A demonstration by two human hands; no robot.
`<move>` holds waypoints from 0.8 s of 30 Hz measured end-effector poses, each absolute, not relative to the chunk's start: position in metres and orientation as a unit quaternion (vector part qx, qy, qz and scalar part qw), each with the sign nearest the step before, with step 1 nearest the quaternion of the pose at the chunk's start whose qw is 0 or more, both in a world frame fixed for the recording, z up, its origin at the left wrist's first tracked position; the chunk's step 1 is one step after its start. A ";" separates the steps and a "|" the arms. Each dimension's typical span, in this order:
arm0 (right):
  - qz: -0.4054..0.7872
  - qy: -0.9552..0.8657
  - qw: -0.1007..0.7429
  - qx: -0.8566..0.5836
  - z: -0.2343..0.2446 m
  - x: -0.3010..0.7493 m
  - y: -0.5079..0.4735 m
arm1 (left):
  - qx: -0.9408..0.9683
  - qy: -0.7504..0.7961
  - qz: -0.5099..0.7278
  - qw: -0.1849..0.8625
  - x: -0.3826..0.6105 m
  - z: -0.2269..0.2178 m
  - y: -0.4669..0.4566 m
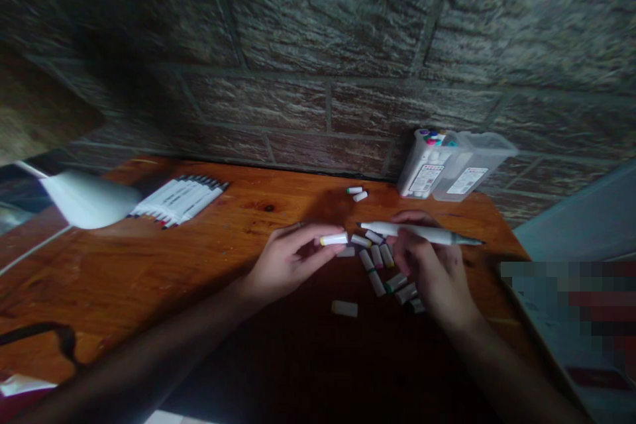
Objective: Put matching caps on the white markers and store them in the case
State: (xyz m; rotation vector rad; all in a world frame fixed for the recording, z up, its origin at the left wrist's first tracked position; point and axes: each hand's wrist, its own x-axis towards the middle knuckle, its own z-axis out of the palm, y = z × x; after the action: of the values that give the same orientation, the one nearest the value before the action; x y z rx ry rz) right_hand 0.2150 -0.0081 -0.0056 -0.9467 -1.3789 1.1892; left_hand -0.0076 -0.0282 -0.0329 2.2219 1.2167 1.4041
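Note:
Between the thumb and fingers of my left hand (285, 262) is a white marker cap (334, 238) with a yellow end. My right hand (437, 271) grips a white marker (427, 233) with both tips uncovered, lying roughly level and pointing left toward the cap. A gap separates the marker's left tip from the cap. Below and between my hands, several loose caps (376, 257) lie scattered on the wooden table, some partly hidden by my right hand. Closer to me rests a single cap with a yellowish end (344, 309).
A row of uncapped markers (181, 199) lies at the left, beside a white lamp (92, 199). Two clear plastic cases (460, 165) stand at the back right; one holds markers. Two small caps (358, 193) lie near the stone-block wall (298, 99). The wooden table (263, 195) ends at the right.

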 end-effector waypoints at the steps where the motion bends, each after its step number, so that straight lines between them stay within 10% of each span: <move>1: 0.494 -0.581 0.517 -0.390 -0.007 0.215 -0.008 | 0.761 0.416 0.483 0.120 -0.008 -0.033 -0.028; 24: 0.498 -0.578 0.514 -0.393 -0.008 0.217 -0.005 | 0.733 0.455 0.496 0.099 -0.009 -0.028 -0.026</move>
State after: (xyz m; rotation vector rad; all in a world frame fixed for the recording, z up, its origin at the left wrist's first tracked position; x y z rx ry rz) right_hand 0.2169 -0.0047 -0.0079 -0.9454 -1.3892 1.1961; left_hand -0.0094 -0.0261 -0.0283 2.1674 1.3472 1.4681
